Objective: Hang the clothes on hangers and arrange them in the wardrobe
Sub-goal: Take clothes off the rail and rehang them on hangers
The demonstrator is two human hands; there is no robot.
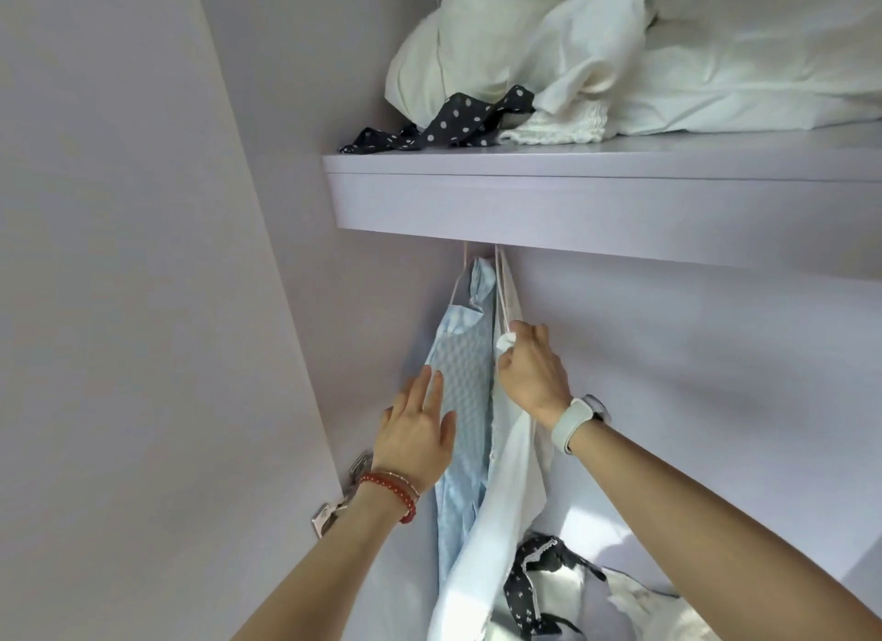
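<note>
Under the shelf (572, 206), near the wardrobe's left wall, hung a blue shirt (460, 378) and a white shirt (506, 478) side by side. The left hand (417, 433) lay open-fingered against the blue one; the right hand (532, 370) (watch on wrist) pinched the white shirt's fabric.

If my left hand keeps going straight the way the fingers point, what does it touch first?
Most likely the light blue shirt: the open left hand points up and inward, fingertips already at its fabric. Whether they touch yet is unclear from this view.
</note>
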